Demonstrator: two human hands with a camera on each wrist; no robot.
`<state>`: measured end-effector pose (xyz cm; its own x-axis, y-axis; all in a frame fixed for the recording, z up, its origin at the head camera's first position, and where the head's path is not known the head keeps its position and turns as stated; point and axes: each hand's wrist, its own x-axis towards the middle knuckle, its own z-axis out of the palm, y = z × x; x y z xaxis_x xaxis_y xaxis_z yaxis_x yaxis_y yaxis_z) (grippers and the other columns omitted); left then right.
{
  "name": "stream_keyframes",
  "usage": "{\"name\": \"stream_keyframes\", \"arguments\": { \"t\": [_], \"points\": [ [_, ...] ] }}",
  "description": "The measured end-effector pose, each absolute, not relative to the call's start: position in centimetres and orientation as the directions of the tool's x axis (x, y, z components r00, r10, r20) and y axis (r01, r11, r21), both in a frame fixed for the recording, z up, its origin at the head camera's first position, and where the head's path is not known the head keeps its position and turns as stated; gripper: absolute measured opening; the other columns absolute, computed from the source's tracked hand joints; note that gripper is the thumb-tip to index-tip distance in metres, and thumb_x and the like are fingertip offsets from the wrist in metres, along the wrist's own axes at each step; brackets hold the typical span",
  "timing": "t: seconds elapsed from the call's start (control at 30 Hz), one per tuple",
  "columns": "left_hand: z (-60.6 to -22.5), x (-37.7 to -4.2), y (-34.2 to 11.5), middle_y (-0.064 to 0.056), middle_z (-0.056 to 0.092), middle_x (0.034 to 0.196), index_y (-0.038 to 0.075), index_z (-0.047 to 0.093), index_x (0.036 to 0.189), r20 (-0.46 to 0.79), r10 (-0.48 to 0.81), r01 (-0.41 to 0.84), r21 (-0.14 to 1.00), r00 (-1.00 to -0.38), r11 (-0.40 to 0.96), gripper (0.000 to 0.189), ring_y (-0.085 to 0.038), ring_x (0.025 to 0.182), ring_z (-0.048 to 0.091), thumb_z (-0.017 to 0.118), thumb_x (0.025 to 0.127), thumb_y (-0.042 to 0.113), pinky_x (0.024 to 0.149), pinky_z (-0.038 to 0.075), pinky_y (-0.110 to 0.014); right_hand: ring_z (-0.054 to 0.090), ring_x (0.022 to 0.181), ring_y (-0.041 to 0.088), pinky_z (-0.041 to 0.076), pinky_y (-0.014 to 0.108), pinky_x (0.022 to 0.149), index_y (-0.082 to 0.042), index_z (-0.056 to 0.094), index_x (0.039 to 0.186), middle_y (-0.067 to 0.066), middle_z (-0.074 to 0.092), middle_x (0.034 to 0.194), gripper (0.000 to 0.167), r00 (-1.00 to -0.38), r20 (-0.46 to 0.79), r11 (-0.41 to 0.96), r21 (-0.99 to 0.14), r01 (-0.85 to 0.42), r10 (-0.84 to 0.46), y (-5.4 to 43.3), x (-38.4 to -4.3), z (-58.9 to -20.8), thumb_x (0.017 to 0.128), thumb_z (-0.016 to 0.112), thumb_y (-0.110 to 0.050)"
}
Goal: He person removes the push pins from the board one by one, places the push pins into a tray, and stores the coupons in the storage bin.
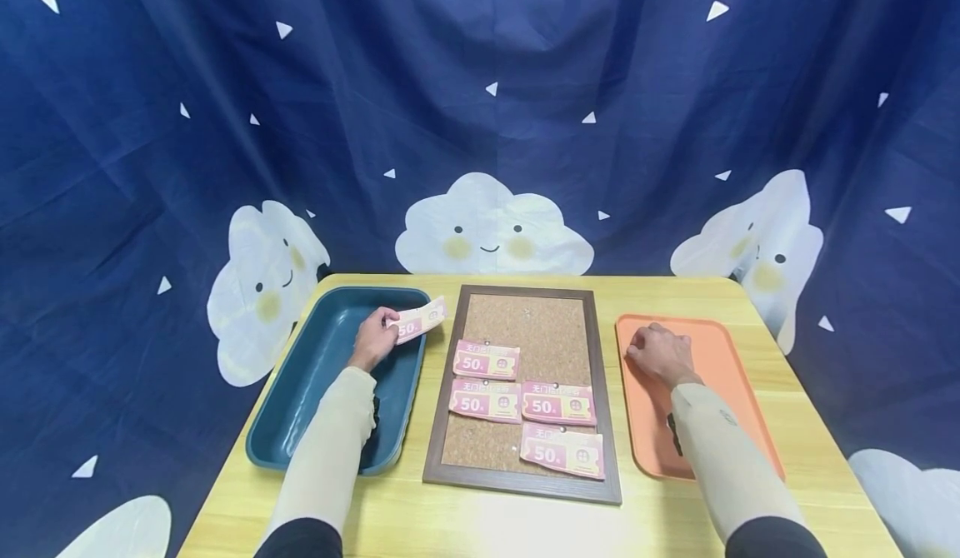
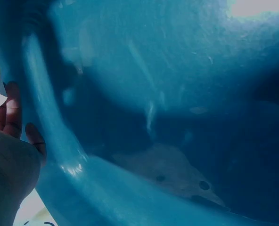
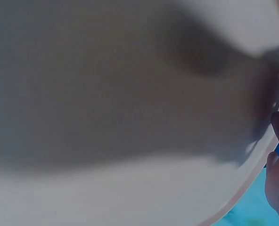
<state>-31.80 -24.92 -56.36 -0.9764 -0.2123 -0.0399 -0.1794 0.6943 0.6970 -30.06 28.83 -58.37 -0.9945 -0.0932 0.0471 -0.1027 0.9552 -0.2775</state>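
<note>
My left hand pinches a pink and cream paper coupon printed with "50", above the right rim of the dark teal bin. In the left wrist view, the left hand shows at the left edge, with a sliver of pale paper by its fingertips. Over the left side of the orange tray is my right hand, its fingers bent down. Tiny shiny spots lie near the right hand in the right wrist view; whether its fingertips hold anything is hidden.
Between bin and tray lies a brown-framed cork board. Several similar coupons are fixed to it with small pins at their top edges. All stand on a light wood table, with a dark blue cloud-print curtain behind.
</note>
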Motion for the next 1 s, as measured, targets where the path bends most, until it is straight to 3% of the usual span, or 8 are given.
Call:
{"name": "stream_keyframes", "arguments": {
  "t": [0.67, 1.0],
  "points": [
    [-57.4, -30.8, -27.1, -0.016, 0.059, 0.124, 0.011, 0.058, 0.112, -0.095, -0.250, -0.250, 0.647, -0.964, 0.720, 0.028, -0.036, 0.111, 0.052, 0.051, 0.085, 0.017, 0.100, 0.032, -0.054, 0.061, 0.089, 0.029, 0.033, 0.054, 0.078, -0.013, 0.067, 0.091, 0.009, 0.064, 0.096, 0.018, -0.994, 0.057, 0.949, -0.297, -0.101, -0.088, 28.8, -30.1, -58.6, 0.087, 0.059, -0.029],
    [-58.0, -30.6, -27.5, -0.016, 0.059, 0.122, 0.011, 0.058, 0.111, -0.115, -0.261, -0.274, 0.623, -0.958, 0.732, 0.029, -0.035, 0.109, 0.052, 0.050, 0.084, 0.017, 0.097, 0.032, -0.054, 0.061, 0.088, 0.028, 0.034, 0.053, 0.079, -0.013, 0.067, 0.091, 0.007, 0.064, 0.095, 0.018, -0.995, 0.055, 0.952, -0.291, -0.091, -0.078, 28.7, -30.0, -58.5, 0.087, 0.059, -0.029]
  ]
}}
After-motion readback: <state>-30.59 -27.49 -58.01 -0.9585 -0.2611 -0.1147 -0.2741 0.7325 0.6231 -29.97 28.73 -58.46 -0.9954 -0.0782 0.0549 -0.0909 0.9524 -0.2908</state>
